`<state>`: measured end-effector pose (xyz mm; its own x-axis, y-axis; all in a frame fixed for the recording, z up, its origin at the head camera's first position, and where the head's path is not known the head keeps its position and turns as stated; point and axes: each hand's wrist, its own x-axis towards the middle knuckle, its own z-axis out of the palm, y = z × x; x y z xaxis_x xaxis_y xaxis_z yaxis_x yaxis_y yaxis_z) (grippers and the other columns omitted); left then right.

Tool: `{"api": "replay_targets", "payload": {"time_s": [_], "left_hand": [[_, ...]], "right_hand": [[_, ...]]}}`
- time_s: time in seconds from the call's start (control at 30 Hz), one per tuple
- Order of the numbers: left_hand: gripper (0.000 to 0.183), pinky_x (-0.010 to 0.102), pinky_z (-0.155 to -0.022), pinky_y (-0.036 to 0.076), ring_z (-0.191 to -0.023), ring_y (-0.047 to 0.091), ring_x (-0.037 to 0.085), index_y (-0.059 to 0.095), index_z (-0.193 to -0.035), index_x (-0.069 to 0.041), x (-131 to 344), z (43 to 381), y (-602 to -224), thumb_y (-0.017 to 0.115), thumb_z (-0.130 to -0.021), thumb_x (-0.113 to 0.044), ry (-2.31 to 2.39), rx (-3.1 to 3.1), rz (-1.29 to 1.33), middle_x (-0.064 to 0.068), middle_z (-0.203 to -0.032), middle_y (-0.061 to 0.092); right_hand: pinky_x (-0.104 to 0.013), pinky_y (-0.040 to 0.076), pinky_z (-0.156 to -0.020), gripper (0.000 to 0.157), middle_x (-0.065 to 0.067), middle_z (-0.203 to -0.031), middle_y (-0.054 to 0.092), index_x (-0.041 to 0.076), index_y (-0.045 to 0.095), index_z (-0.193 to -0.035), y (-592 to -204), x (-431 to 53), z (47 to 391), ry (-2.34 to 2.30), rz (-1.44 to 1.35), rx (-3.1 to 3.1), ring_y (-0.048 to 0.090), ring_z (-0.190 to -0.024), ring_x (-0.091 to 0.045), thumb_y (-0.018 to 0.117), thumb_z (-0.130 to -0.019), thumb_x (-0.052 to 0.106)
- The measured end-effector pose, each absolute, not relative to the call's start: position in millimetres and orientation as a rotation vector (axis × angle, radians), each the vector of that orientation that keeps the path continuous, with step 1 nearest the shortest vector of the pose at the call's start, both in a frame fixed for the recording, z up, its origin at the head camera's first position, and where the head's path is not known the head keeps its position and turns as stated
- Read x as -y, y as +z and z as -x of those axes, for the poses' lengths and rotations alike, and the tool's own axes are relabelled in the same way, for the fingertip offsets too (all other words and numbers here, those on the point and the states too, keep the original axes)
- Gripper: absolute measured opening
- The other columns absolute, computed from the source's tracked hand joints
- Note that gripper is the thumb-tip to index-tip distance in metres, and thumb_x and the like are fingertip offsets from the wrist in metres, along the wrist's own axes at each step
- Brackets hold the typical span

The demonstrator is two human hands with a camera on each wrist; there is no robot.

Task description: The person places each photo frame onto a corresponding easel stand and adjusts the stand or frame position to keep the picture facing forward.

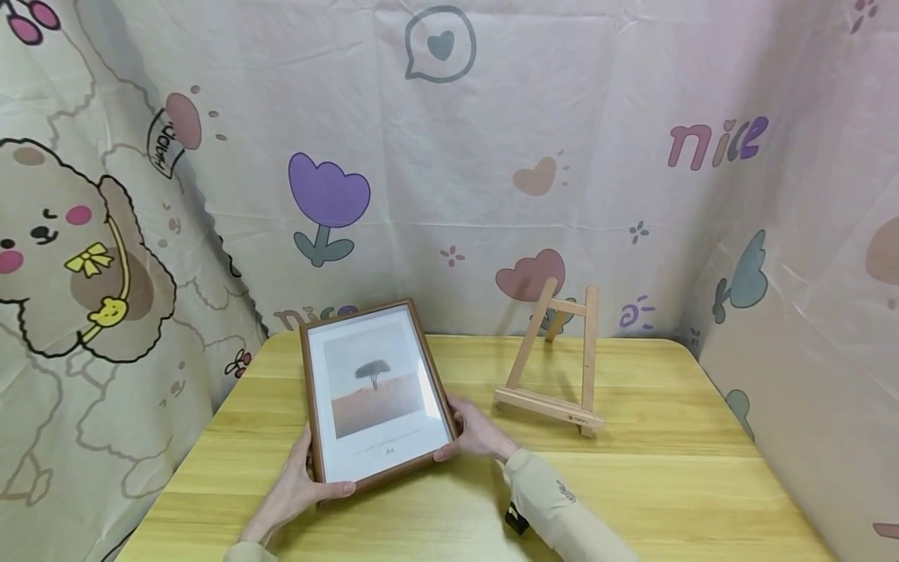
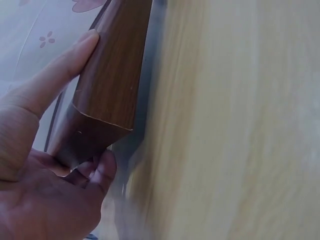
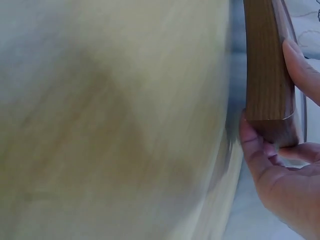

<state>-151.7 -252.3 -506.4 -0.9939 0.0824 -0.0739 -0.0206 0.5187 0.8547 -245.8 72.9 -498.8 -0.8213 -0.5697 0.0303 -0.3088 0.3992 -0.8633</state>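
Two hands hold a picture frame at the left half of a table. From left to right: the left-hand grip (image 1: 288,488) pinches the lower left corner, thumb over the front and fingers beneath. The picture frame (image 1: 375,390), brown-edged with a tree print, is tilted, its top reaching in the head view past the back edge of the table (image 1: 674,476); whether its lower edge touches the table cannot be told. The right-hand grip (image 1: 477,433) likewise pinches the lower right corner. Both hold only the lower end, so the unsupported top could tip backward should the pinch loosen; uneven lifting could twist the frame out of one hand. The glazing could suffer if it fell. Of the surroundings, a patterned cloth (image 1: 337,94) hangs close behind the back edge, and the frame's top might brush it. A small black object (image 1: 516,517), too obscured to identify, lies beside the right sleeve (image 1: 562,507), toward the front edge. Right of centre, toward the back edge, stands a wooden easel (image 1: 588,351), set askew, its ledge (image 1: 548,406) just beyond the right-hand grip; a rightward swing of the frame could strike it and shift this light-looking stand.
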Motion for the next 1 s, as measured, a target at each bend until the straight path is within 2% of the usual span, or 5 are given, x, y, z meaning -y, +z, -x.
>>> {"api": "replay_targets", "payload": {"time_s": [0.17, 0.23, 0.47, 0.73, 1.0], "left_hand": [[0.139, 0.027, -0.096, 0.05, -0.13, 0.049, 0.04, -0.01, -0.162, -0.012, 250.9, 155.1, -504.9, 0.093, -0.07, -0.02, 1.568, -2.687, -0.089, 0.029, -0.16, 0.021], [0.138, 0.024, -0.091, 0.051, -0.125, 0.053, 0.036, -0.008, -0.163, -0.016, 251.0, 156.3, -504.8, 0.093, -0.069, -0.019, 1.603, -2.685, -0.102, 0.026, -0.157, 0.027], [0.141, 0.051, -0.107, 0.044, -0.138, 0.037, 0.047, -0.018, -0.159, -0.007, 250.5, 154.8, -504.0, 0.092, -0.072, -0.024, 1.519, -2.722, -0.058, 0.035, -0.16, 0.008], [0.143, 0.055, -0.11, 0.041, -0.14, 0.032, 0.045, -0.019, -0.16, -0.012, 248.9, 157.1, -504.4, 0.093, -0.071, -0.023, 1.53, -2.753, -0.076, 0.034, -0.16, 0.007], [0.144, 0.06, -0.112, 0.038, -0.141, 0.032, 0.049, -0.018, -0.16, -0.009, 246.8, 157.5, -504.7, 0.093, -0.07, -0.025, 1.525, -2.777, -0.073, 0.035, -0.157, 0.013]], "right_hand": [[-0.037, 0.057, -0.088, 0.116, -0.015, -0.126, 0.056, 0.012, 0.025, -0.161, -498.6, -73.6, 245.2, -1.366, 0.746, -2.462, 0.061, -0.1, -0.02, 0.093, -0.068, 0.017], [-0.04, 0.056, -0.091, 0.117, -0.017, -0.13, 0.052, 0.012, 0.023, -0.161, -498.8, -73.5, 244.7, -1.358, 0.735, -2.49, 0.059, -0.103, -0.022, 0.093, -0.068, 0.019], [-0.04, 0.054, -0.094, 0.119, -0.017, -0.131, 0.051, 0.007, 0.021, -0.161, -497.6, -73.0, 241.9, -1.36, 0.75, -2.546, 0.057, -0.108, -0.024, 0.093, -0.068, 0.021], [-0.036, 0.054, -0.093, 0.118, -0.015, -0.133, 0.051, 0.005, 0.02, -0.161, -497.3, -74.2, 239.3, -1.361, 0.757, -2.588, 0.055, -0.109, -0.022, 0.092, -0.07, 0.024], [-0.043, 0.054, -0.096, 0.118, -0.016, -0.138, 0.049, 0.006, 0.019, -0.161, -501.6, -75.9, 238.0, -1.374, 0.767, -2.617, 0.056, -0.113, -0.025, 0.092, -0.071, 0.026]]}}
